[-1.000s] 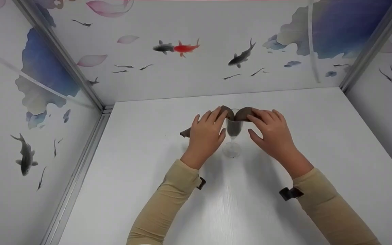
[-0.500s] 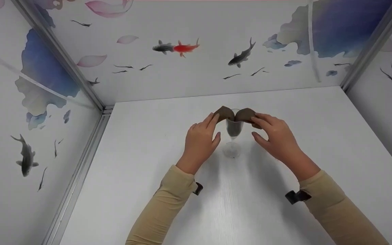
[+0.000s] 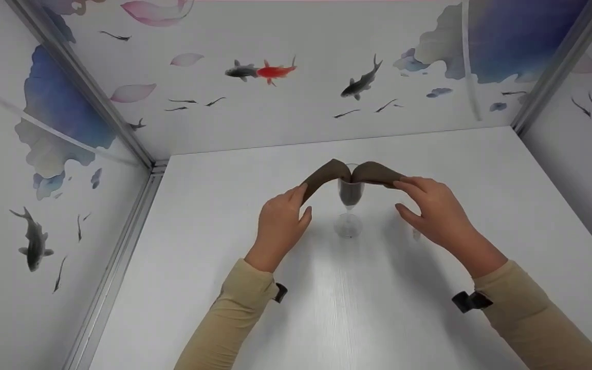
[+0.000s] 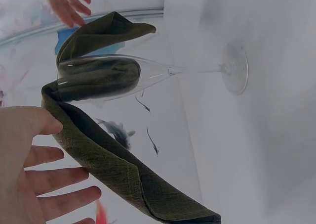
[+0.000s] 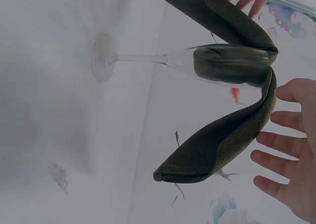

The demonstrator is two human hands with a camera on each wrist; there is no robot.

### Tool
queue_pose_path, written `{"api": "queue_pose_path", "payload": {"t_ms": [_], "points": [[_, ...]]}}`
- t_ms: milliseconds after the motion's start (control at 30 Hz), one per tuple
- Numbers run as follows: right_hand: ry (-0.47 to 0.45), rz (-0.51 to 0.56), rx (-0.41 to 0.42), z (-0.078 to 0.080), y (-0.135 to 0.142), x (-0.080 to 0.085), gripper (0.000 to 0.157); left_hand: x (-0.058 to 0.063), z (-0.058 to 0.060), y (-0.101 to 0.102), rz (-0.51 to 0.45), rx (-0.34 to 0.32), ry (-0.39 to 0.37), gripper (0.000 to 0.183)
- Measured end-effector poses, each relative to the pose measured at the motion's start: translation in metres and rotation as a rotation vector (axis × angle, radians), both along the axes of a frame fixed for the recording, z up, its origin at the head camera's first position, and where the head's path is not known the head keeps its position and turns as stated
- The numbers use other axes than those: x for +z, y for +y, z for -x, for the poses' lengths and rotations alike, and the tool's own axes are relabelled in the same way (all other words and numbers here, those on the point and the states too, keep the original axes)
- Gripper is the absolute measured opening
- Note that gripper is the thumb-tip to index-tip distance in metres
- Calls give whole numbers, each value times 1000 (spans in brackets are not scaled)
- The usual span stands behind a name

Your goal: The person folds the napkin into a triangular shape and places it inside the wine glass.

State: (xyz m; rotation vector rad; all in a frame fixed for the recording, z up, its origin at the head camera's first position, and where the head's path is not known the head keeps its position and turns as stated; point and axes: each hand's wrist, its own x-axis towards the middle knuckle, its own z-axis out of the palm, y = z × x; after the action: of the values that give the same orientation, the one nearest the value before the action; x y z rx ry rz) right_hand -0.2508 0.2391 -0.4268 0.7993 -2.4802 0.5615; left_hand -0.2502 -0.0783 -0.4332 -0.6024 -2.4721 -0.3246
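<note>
A dark olive cloth napkin (image 3: 321, 177) stands folded in a clear stemmed glass (image 3: 351, 195), its lower part inside the bowl. Two rolled ends come out over the rim and droop to either side, as the napkin (image 4: 113, 164) shows in the left wrist view. My left hand (image 3: 280, 218) has its fingers stretched out, fingertips against the outer side of the left end. On the other side my right hand (image 3: 440, 213) has spread fingers beside the right end; in the right wrist view its fingertips lie at or very near the cloth. Neither hand curls round it.
The glass stands upright on a white table (image 3: 337, 318). A small greyish patterned patch (image 5: 59, 177) lies on the tabletop to the right of the glass. Panels with painted fish (image 3: 360, 82) enclose the table at the back and both sides.
Both hands have drawn apart, outward and slightly towards me, along the napkin's two ends. More of the cloth beside the glass now shows. The glass stays in place.
</note>
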Motion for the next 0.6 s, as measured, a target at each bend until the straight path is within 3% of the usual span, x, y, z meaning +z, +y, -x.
{"api": "queue_pose_path", "payload": {"t_ms": [600], "points": [[122,-44,14,-8,28,-9,43,-11,-11,-40,20,60,-8,38]]}}
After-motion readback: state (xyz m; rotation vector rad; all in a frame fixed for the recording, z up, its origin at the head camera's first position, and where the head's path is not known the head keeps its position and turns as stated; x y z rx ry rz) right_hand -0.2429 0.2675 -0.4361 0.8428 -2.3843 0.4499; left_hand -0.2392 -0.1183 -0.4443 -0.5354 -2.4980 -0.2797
